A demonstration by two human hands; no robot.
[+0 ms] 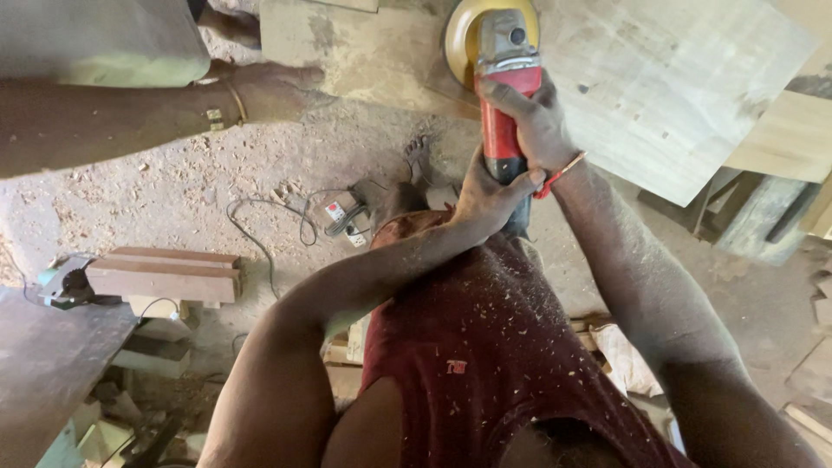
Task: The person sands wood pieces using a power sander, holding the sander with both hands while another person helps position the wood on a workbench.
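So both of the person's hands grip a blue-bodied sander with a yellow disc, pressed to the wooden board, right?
Not quite: the head view shows the sander body is red, not blue. Both the left hand and right hand grip it, its yellow disc against the wooden board.

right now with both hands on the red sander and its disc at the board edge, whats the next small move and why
Probably ease the yellow disc sideways along the wooden board. Both the left hand and right hand grip the red sander, and another person's hand steadies the workpiece.
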